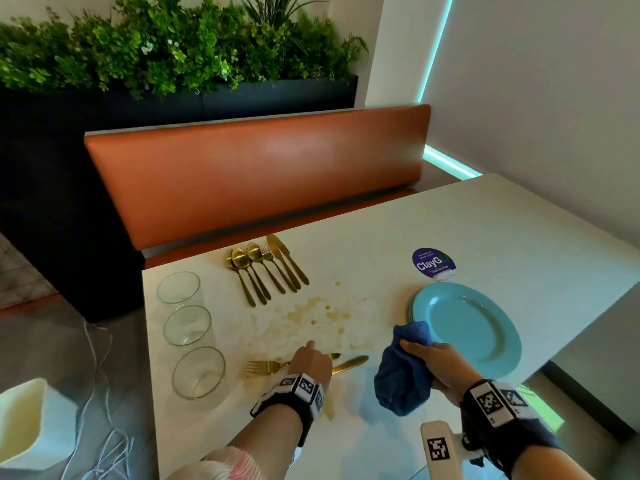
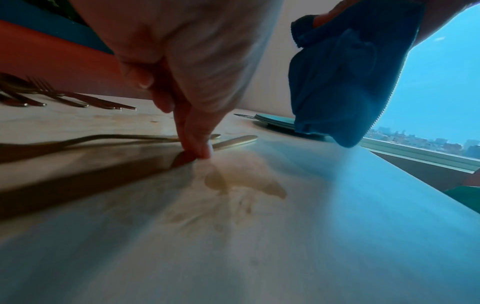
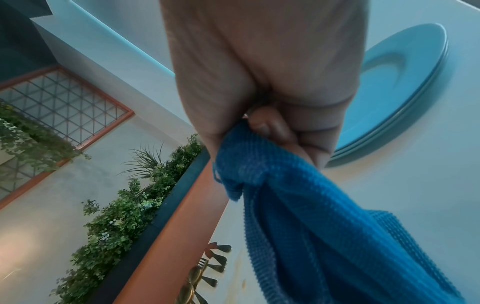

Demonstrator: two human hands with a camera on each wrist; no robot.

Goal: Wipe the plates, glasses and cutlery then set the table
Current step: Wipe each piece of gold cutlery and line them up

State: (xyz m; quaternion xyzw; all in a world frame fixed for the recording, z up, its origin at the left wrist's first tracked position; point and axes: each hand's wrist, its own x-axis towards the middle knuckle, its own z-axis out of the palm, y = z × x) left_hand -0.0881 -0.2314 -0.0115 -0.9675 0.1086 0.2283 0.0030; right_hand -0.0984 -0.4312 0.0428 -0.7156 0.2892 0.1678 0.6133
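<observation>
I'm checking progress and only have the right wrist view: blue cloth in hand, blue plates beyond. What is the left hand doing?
Observer: The left hand is down on the table, fingertips touching a gold fork and a second gold piece beside it.
Operator: Any glasses out yet?
Observer: Three clear glasses stand in a row along the table's left edge.
Operator: Is the tabletop clean?
Observer: No, brownish stains spread across its middle.
</observation>
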